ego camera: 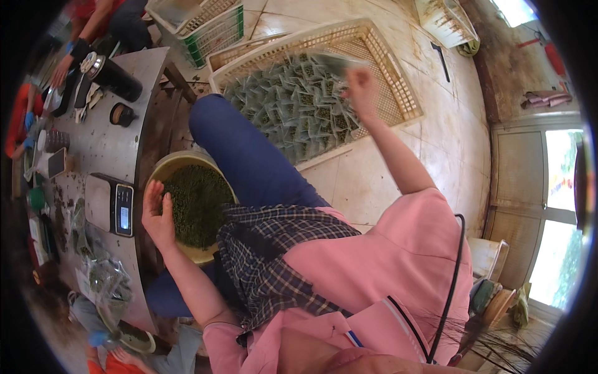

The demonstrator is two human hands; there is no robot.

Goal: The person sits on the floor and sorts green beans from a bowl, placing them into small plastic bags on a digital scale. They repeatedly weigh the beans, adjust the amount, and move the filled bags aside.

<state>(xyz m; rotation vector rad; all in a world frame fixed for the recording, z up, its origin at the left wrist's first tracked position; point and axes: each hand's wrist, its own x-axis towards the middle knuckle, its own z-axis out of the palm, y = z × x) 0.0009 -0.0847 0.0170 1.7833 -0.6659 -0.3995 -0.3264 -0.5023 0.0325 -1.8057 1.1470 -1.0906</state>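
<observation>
My right hand [363,91] is stretched out over a large plastic crate [390,77] and holds a clear plastic bag [334,63], blurred by motion. Rows of small clear bags [289,105] with green granules or leaves inside fill much of that crate. My left hand [158,212] is raised with nothing in it, fingers apart, above the rim of a yellow tub [198,255]. Loose dark green leaves or granules [194,205] lie in the tub, between my knees. Left of that hand, a digital scale [110,203] with a lit display rests on the metal table, its platform bare.
The metal table [152,93] also bears a black thermos [112,77], a black cup [122,114], a jar [53,140] and filled clear bags [105,280]. Co-workers sit at upper left and lower left. Stacked baskets [212,35] stand beyond the crate.
</observation>
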